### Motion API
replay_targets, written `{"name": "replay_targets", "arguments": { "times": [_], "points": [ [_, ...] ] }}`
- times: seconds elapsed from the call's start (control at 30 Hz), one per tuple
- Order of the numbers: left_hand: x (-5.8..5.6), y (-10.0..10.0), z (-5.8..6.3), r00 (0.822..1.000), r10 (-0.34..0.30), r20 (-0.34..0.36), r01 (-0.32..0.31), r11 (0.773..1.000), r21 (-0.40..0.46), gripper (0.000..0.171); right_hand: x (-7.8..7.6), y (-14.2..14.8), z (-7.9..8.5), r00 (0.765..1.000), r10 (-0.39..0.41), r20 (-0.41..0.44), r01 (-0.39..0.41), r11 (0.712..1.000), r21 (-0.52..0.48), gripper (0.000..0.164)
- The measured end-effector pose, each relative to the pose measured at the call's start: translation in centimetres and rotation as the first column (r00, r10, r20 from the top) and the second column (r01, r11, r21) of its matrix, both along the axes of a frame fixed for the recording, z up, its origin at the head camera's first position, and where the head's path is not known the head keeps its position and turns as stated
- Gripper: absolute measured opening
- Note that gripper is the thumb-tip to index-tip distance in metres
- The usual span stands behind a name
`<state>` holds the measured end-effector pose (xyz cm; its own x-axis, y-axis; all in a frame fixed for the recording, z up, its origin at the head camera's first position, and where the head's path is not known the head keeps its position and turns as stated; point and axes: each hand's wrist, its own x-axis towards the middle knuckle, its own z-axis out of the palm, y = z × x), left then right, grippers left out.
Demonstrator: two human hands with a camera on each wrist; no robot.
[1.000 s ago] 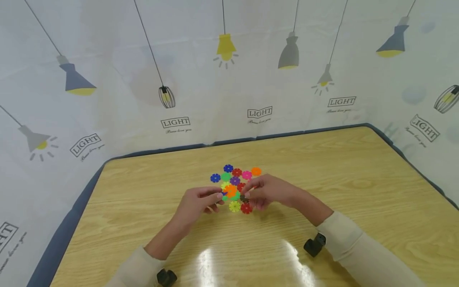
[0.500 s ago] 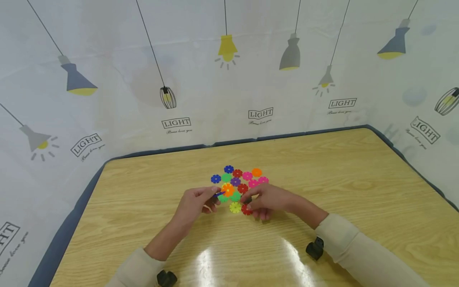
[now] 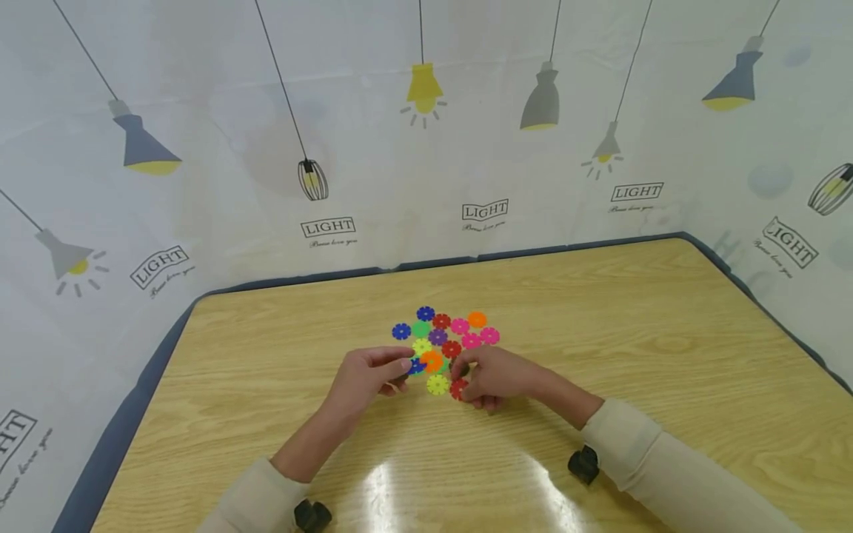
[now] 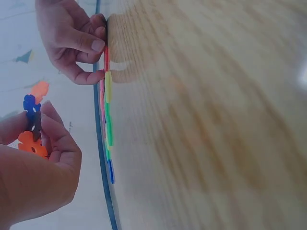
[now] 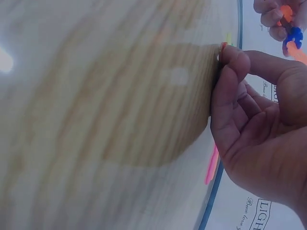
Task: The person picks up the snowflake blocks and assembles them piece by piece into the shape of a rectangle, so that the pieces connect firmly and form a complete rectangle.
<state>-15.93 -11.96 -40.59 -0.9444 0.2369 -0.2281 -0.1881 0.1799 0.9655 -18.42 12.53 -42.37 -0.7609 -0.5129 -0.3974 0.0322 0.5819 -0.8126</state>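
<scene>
My left hand (image 3: 363, 377) pinches a small chain of joined, notched snowflake discs, raised above the table. The left wrist view shows this chain as an orange disc (image 4: 40, 90), a blue disc (image 4: 31, 104), a black disc (image 4: 34, 127) and another orange disc (image 4: 32, 145). My right hand (image 3: 496, 374) is low at the table, with thumb and curled fingers at the edges of a red snowflake disc (image 3: 456, 388) lying flat. A dark disc (image 3: 458, 368) shows partly beneath its fingers. Just left of the red disc lies a yellow disc (image 3: 437, 385).
Behind the hands, several loose discs lie flat, among them a purple disc (image 3: 437, 337), a pink disc (image 3: 489, 336) and a blue disc (image 3: 401, 331). The wooden table (image 3: 280, 414) meets a lamp-printed cloth (image 3: 386, 148) at its back and sides.
My right hand has come down and nearer the body, from the dark disc to the red disc. My left hand stays almost in place while its chain turns slightly.
</scene>
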Motion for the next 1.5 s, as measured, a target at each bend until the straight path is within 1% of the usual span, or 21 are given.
{"name": "replay_targets", "arguments": {
  "times": [0.07, 0.13, 0.2, 0.27, 0.33, 0.4, 0.47, 0.6, 0.67, 0.8, 0.9, 1.0, 1.2, 1.33, 1.5],
  "points": [
    [0.0, 0.1, 0.0, 1.000, -0.006, 0.001, 0.006, 1.000, -0.002, 0.030, 0.1, -0.1, 0.0, 1.000, 0.006, -0.017, -0.005, 0.999, 0.033, 0.017],
    [0.1, 0.2, 0.0, 1.000, -0.008, 0.004, 0.008, 1.000, -0.005, 0.031, 0.1, -0.3, 0.2, 0.998, 0.022, -0.060, -0.016, 0.995, 0.095, 0.017],
    [0.1, 0.2, 0.0, 1.000, -0.009, 0.004, 0.009, 1.000, -0.010, 0.031, 0.1, -0.3, 0.3, 0.994, 0.034, -0.102, -0.017, 0.986, 0.164, 0.018],
    [0.2, 0.3, 0.0, 1.000, -0.007, 0.003, 0.007, 1.000, -0.017, 0.030, 0.0, -0.2, 0.4, 0.991, 0.042, -0.127, -0.013, 0.976, 0.219, 0.019],
    [0.2, 0.4, 0.0, 1.000, -0.006, 0.001, 0.006, 1.000, -0.021, 0.029, -0.1, 0.1, 0.6, 0.989, 0.047, -0.137, -0.014, 0.972, 0.233, 0.019],
    [0.1, 0.5, 0.0, 1.000, -0.006, -0.007, 0.006, 1.000, -0.024, 0.027, -0.2, 0.5, 0.6, 0.991, 0.045, -0.127, -0.019, 0.979, 0.201, 0.021],
    [0.1, 0.6, 0.1, 1.000, -0.008, -0.012, 0.008, 1.000, -0.024, 0.027, -0.3, 0.8, 0.7, 0.993, 0.039, -0.109, -0.025, 0.992, 0.126, 0.022],
    [0.1, 0.6, 0.1, 1.000, -0.010, -0.020, 0.010, 1.000, -0.023, 0.027, -0.8, 1.3, 0.8, 0.999, -0.014, -0.049, 0.013, 1.000, -0.009, 0.020],
    [0.1, 0.7, 0.1, 1.000, -0.007, -0.021, 0.006, 1.000, -0.023, 0.027, -1.0, 1.4, 1.1, 0.999, -0.048, -0.009, 0.048, 0.997, -0.054, 0.020],
    [0.0, 0.8, 0.1, 1.000, 0.005, -0.029, -0.006, 1.000, -0.025, 0.026, -1.2, 1.4, 1.8, 0.994, -0.085, 0.063, 0.093, 0.988, -0.125, 0.019],
    [0.0, 0.8, 0.1, 0.999, 0.015, -0.036, -0.016, 0.999, -0.029, 0.025, -1.1, 1.4, 2.1, 0.988, -0.101, 0.113, 0.122, 0.974, -0.190, 0.019],
    [0.1, 0.8, 0.1, 0.999, 0.021, -0.037, -0.023, 0.999, -0.042, 0.024, -0.9, 1.4, 2.2, 0.985, -0.102, 0.142, 0.134, 0.962, -0.239, 0.019],
    [0.1, 0.8, 0.0, 0.999, 0.018, -0.031, -0.020, 0.997, -0.073, 0.025, -0.7, 1.3, 2.1, 0.981, -0.087, 0.173, 0.137, 0.943, -0.302, 0.019],
    [0.1, 0.9, 0.0, 0.999, 0.004, -0.039, -0.007, 0.996, -0.085, 0.026, -0.8, 1.1, 2.1, 0.985, -0.070, 0.157, 0.115, 0.948, -0.298, 0.021],
    [0.1, 0.8, -0.1, 0.997, -0.026, -0.070, 0.020, 0.996, -0.087, 0.025, -0.9, 1.0, 2.3, 0.989, -0.075, 0.130, 0.106, 0.961, -0.256, 0.021]
  ]
}}
